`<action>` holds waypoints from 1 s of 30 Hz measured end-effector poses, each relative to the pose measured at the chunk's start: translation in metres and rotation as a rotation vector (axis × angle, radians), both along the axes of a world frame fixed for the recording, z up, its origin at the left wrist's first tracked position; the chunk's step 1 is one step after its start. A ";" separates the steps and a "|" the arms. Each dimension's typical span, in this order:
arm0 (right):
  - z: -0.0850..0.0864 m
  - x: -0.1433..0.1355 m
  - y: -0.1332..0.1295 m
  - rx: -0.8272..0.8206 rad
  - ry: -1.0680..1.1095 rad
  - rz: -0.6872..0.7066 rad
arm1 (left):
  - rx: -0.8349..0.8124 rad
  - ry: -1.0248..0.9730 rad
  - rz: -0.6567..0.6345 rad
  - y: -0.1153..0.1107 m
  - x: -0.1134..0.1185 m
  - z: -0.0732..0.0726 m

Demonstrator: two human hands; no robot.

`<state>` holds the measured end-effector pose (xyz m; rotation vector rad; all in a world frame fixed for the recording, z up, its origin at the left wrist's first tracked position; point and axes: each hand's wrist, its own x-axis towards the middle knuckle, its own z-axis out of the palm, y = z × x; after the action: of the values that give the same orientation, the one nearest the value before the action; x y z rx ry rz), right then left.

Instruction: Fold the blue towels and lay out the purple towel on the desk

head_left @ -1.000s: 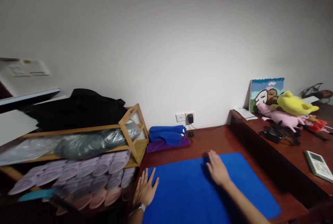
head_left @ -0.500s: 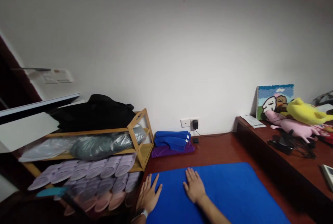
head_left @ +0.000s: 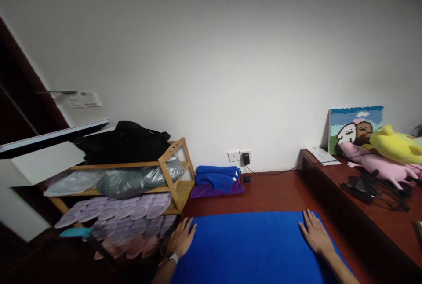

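A blue cloth (head_left: 247,249) lies spread flat on the reddish-brown wooden surface (head_left: 273,189). At its far left corner rests my left hand (head_left: 180,238), palm down with fingers apart and a watch on the wrist. My right hand (head_left: 316,233) lies flat on the far right corner, fingers stretched out and holding nothing. Beyond the cloth, against the wall, a folded blue cloth (head_left: 216,177) sits on a folded purple cloth (head_left: 217,191).
On the left stands a wooden rack (head_left: 178,187) with slippers (head_left: 132,207), plastic-wrapped items and a black bag (head_left: 125,143). A raised ledge on the right holds a pink plush toy (head_left: 379,165), a yellow plush toy (head_left: 395,143), cables and a dog picture (head_left: 356,121).
My right hand has moved right across the blue cloth, from near its middle to the far right corner. My left hand has shifted slightly left. The view has turned a little.
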<state>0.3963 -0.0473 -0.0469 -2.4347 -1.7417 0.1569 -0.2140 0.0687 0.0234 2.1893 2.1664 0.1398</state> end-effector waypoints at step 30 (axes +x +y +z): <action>0.076 -0.414 0.069 0.079 0.310 0.591 | 0.188 -0.090 -0.099 -0.009 -0.004 -0.040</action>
<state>-0.0174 0.0213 0.0291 -1.6623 -2.1938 0.4848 -0.2178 0.0592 -0.0169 2.3321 2.0686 0.4453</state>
